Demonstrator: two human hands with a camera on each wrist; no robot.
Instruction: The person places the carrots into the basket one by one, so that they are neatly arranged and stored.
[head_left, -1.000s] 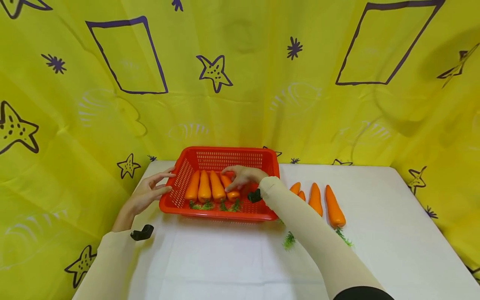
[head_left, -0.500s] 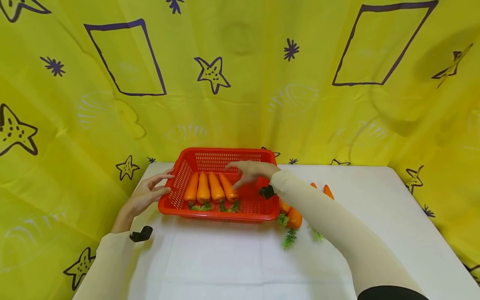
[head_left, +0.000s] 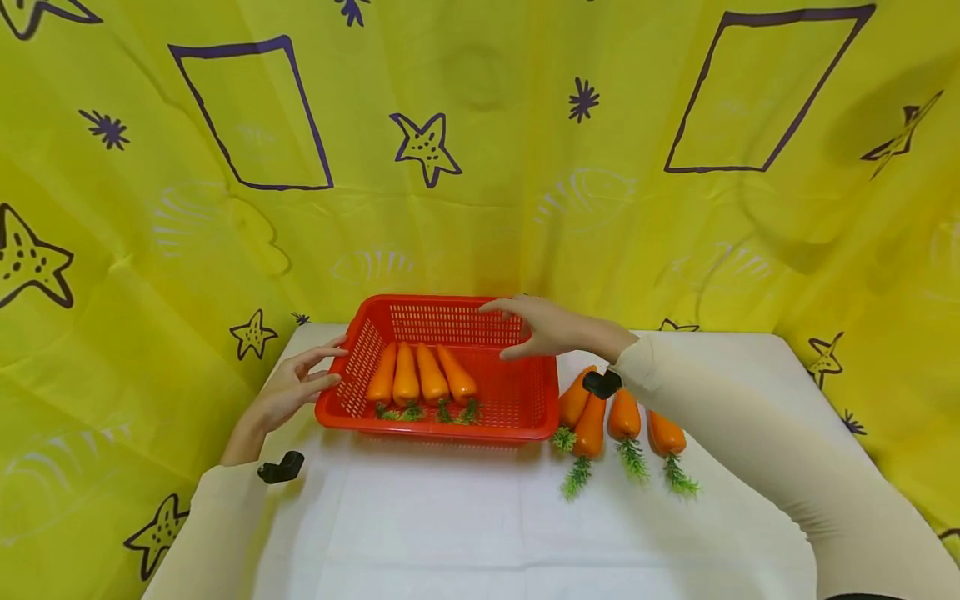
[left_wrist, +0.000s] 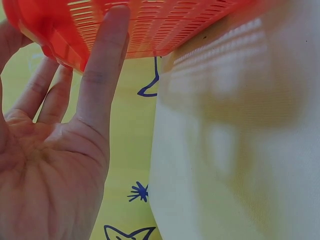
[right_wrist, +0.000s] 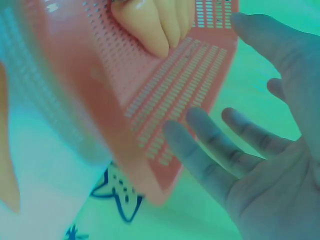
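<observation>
A red plastic basket point(head_left: 502, 383) with slotted walls stands on the table. Several orange carrots point(head_left: 433, 377) with green tops lie side by side in its left half. At the basket's left wall, my left hand point(head_left: 288, 392) has its fingers spread, with fingertips touching or very near the rim; in the left wrist view a finger point(left_wrist: 102, 70) of it lies along the slotted wall. Over the basket's right end hovers my right hand point(head_left: 551, 327), fingers apart and nothing in them. Several more carrots point(head_left: 588, 427) lie on the table right of the basket, partly under the right forearm.
A white cloth covers the table point(head_left: 420, 517). Close behind and to both sides hangs a yellow curtain point(head_left: 487, 233) with drawn starfish. The right sleeve point(head_left: 720, 442) crosses above the loose carrots.
My right hand has let go of the rightmost carrot in the basket, risen and moved right over the basket's right end. The left hand has stayed at the left rim.
</observation>
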